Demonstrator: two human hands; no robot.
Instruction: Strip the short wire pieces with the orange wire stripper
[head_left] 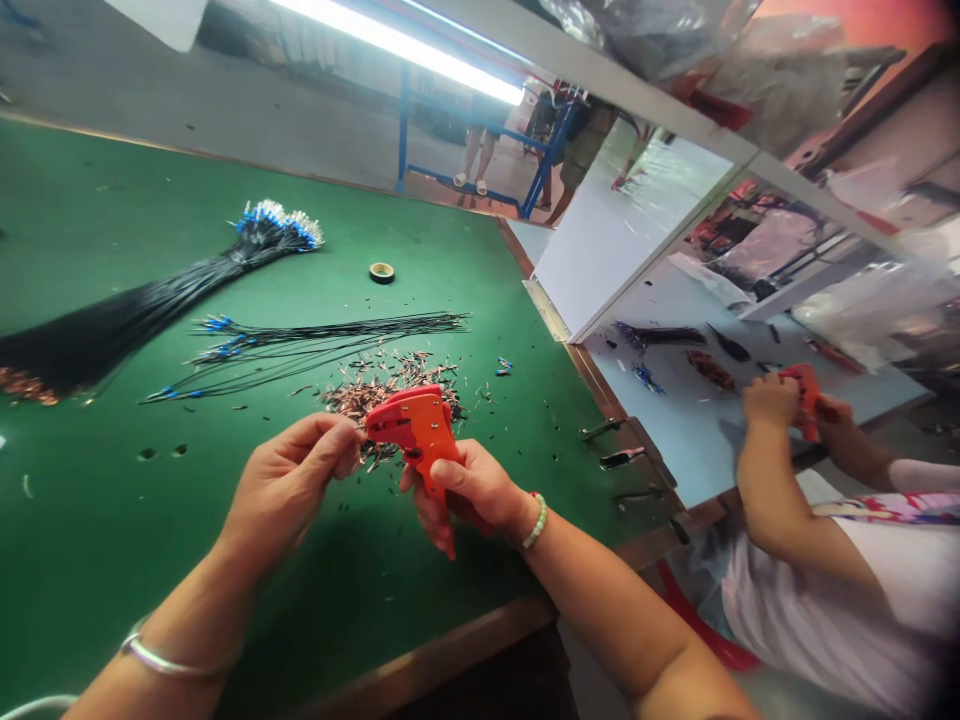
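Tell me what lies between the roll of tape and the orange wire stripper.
In the head view, thin black wires with blue ends lie nearest the roll of tape, then a heap of copper-coloured snippets just behind the orange wire stripper.

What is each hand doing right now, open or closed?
Left hand: closed, fingers pinched beside the orange wire stripper; anything held is too small to see.
Right hand: closed, holding the orange wire stripper.

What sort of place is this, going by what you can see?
Likely a wire-harness workshop: a green workbench, a wire bundle with blue terminals, an orange wire stripper, and a co-worker at the next bench.
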